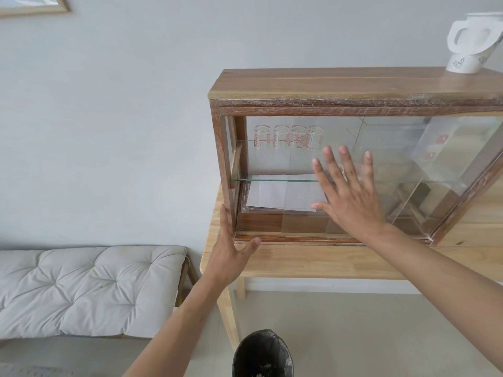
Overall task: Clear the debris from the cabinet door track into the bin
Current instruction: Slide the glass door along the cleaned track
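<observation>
A wooden cabinet (326, 87) with sliding glass doors stands on a light wooden table (313, 261). My right hand (345, 191) lies flat with fingers spread against the glass door (394, 159). My left hand (230, 250) rests open against the cabinet's lower left corner, thumb at the bottom door track (299, 238). I cannot make out debris in the track. A black-lined bin (262, 355) stands on the floor below the table's edge, with small pale scraps inside.
Several upturned glasses (288, 140) stand on the glass shelf, and white paper (283, 193) lies beneath it. A white jug (475, 42) sits on the cabinet top at the right. A grey tufted bench cushion (87, 289) is on the left.
</observation>
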Available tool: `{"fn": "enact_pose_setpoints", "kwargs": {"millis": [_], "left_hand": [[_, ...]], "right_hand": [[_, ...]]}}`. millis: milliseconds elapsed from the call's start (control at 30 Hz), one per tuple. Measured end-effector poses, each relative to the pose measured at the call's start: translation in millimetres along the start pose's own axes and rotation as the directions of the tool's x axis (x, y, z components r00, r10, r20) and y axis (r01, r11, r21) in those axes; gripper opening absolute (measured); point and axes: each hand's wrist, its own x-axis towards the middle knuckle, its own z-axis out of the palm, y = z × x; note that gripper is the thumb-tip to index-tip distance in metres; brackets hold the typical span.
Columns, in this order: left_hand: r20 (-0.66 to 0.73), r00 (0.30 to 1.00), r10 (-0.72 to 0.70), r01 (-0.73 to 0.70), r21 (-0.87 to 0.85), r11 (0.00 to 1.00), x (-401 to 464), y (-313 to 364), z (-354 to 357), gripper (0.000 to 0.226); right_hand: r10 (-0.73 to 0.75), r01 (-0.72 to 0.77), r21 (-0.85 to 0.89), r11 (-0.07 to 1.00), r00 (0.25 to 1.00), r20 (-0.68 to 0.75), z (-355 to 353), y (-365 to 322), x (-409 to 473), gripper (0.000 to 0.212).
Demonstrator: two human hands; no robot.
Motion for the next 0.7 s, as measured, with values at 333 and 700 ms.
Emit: {"fn": "enact_pose_setpoints", "kwargs": {"millis": [333,700], "left_hand": [[-0.028,1.000,-0.009,0.010,0.043,0.999,-1,0,2,0.122],[0.001,0.998,-0.059,0.059,0.004,0.998,-4,-1,-3,0.115]], "right_hand": [[0.028,-0.027,0.019,0.999,0.999,-0.026,-6,-33,25,0.132],[0.014,-0.014,-0.012,1.000,1.000,-0.010,1,-4,2,0.131]]}}
